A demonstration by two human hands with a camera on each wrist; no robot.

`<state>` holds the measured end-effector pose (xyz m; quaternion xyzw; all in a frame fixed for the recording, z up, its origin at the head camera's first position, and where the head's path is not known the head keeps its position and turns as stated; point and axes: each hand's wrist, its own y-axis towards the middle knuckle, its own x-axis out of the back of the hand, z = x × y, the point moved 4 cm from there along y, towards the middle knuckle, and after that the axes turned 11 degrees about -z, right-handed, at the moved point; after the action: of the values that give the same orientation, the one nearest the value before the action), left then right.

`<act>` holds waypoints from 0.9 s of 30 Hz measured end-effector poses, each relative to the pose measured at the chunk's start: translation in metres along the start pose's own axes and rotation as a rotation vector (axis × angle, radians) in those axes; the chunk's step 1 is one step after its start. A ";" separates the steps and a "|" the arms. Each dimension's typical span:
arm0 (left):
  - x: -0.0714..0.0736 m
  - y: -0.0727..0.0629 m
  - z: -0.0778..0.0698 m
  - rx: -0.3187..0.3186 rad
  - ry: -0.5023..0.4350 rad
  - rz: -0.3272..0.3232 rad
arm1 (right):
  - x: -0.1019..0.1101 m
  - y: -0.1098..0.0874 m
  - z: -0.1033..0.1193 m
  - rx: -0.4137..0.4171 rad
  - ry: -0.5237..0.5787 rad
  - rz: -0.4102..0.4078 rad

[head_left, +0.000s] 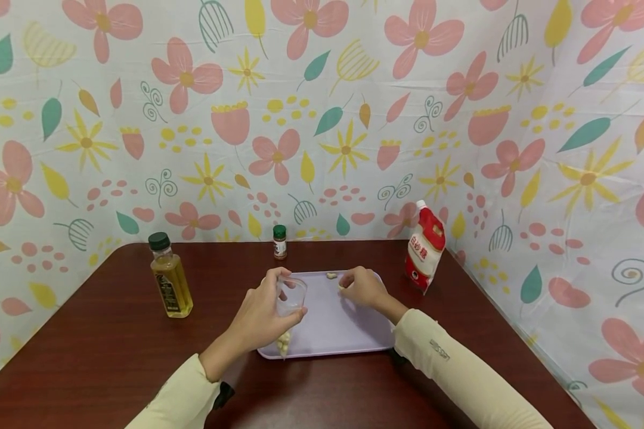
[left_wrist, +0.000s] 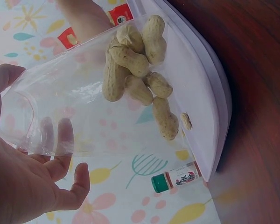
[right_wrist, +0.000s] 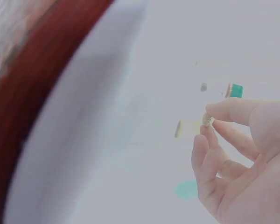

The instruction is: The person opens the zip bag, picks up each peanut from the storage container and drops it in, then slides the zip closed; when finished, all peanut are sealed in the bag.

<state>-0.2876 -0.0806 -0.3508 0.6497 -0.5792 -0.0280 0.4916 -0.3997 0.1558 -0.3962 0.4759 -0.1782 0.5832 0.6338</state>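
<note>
My left hand (head_left: 265,313) holds a clear plastic bag (head_left: 290,298) by its mouth, thumb on one side and fingers on the other. Several unshelled peanuts (left_wrist: 135,65) lie bunched in the bag's far end, over the near left part of the lilac tray (head_left: 327,325). Above the tray's right side, my right hand (head_left: 362,286) pinches a small pale peanut (right_wrist: 206,120) between thumb and fingertips. Another peanut (head_left: 331,275) lies on the tray near its back edge, just left of my right hand.
On the dark wooden table (head_left: 102,339), an oil bottle (head_left: 173,283) stands left of the tray. A small green-capped spice jar (head_left: 279,243) is behind it. At the back right stands a red-and-white sugar pouch (head_left: 425,250). A floral curtain (head_left: 311,149) closes off the back and right.
</note>
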 end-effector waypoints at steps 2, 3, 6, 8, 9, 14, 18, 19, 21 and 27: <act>0.000 0.000 0.000 -0.003 0.000 -0.001 | 0.004 -0.001 0.004 0.003 0.011 -0.007; 0.000 0.000 0.000 -0.002 0.003 -0.001 | 0.006 -0.002 0.007 0.005 0.022 -0.009; 0.000 0.000 0.000 -0.001 0.009 -0.001 | 0.014 -0.004 0.015 0.011 0.063 -0.014; 0.000 0.000 -0.001 -0.002 0.010 -0.002 | 0.018 -0.006 0.020 0.009 0.086 -0.012; 0.000 0.001 -0.001 -0.003 0.010 -0.002 | 0.021 -0.007 0.022 0.008 0.096 -0.011; 0.000 0.001 -0.003 -0.009 0.010 -0.004 | 0.033 -0.011 0.035 0.030 0.157 -0.014; 0.000 0.001 -0.004 -0.012 0.014 0.003 | 0.045 -0.014 0.047 0.073 0.234 -0.027; 0.000 0.002 -0.005 -0.012 0.014 0.005 | 0.047 -0.015 0.051 0.087 0.249 -0.033; 0.000 0.002 -0.006 -0.011 0.013 0.008 | 0.053 -0.017 0.058 0.114 0.274 -0.048; 0.000 0.002 -0.007 0.009 0.012 0.012 | 0.069 -0.026 0.082 0.181 0.322 -0.079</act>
<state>-0.2845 -0.0761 -0.3452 0.6487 -0.5802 -0.0185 0.4921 -0.3313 0.1322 -0.3127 0.4383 -0.0025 0.6402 0.6309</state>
